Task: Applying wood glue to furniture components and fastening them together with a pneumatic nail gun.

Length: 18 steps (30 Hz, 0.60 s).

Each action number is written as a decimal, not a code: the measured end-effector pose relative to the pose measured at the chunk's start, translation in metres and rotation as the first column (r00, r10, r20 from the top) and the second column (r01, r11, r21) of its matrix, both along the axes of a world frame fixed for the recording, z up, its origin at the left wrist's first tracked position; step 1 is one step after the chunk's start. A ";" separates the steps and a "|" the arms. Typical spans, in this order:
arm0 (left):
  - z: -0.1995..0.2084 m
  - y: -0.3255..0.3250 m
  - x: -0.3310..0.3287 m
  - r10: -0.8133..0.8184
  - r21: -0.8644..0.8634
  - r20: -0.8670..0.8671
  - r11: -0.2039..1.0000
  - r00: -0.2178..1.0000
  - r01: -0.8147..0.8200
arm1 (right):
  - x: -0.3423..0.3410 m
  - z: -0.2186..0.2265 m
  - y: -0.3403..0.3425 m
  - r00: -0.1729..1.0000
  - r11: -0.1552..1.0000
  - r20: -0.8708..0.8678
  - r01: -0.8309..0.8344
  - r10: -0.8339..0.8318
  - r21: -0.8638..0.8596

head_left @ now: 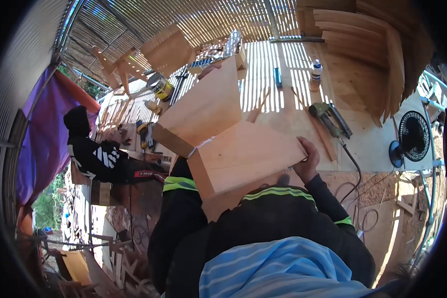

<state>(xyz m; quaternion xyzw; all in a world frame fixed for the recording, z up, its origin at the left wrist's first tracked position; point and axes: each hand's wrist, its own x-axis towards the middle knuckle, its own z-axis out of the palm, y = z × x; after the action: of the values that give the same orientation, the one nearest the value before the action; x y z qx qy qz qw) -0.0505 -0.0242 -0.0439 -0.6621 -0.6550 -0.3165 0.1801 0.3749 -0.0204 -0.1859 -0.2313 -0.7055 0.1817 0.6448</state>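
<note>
Two light-brown wooden panels meet at an angle in front of me, forming one angled wooden piece (243, 154). A white line, like glue, runs along the joint between them. My right hand (309, 159) grips the right end of the near panel, fingers curled at its edge. Beyond the far panel (206, 102), my left hand (209, 70) shows in part, closed at its upper edge; the panel hides the forearm. To the right, a nail gun (328, 119) with a hose lies on the worktable beside a narrow wooden strip (323, 136).
On the worktable (283, 111) stand a clear bottle (315, 74), a blue object (277, 78) and a yellow can (160, 87). A black fan (413, 136) is at right. Curved wooden sheets (367, 49) rise far right. A person (97, 144) sits at left near a power tool (145, 134).
</note>
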 end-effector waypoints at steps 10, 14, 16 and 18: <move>-0.004 0.011 0.006 0.015 -0.032 0.160 0.999 0.987 -0.010 | -0.007 -0.020 0.014 0.997 0.980 0.065 0.063 -0.052 -0.190; 0.000 0.021 0.022 -0.034 -0.015 0.299 0.999 0.954 0.041 | -0.019 0.003 0.025 0.984 0.968 0.073 0.175 -0.165 -0.181; 0.003 0.010 0.036 -0.076 0.005 0.421 0.997 0.904 0.081 | -0.020 0.017 0.030 0.969 0.948 0.093 0.245 -0.230 -0.203; 0.004 -0.016 0.053 -0.116 0.039 0.562 0.993 0.819 0.114 | -0.016 0.028 0.034 0.986 0.965 0.117 0.145 -0.121 -0.220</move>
<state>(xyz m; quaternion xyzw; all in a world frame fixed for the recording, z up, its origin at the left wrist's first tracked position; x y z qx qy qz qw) 0.0025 -0.0403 -0.0403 -0.5775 -0.6372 -0.5089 -0.0390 0.3589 0.0131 -0.1574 -0.3596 -0.6951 0.2057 0.5875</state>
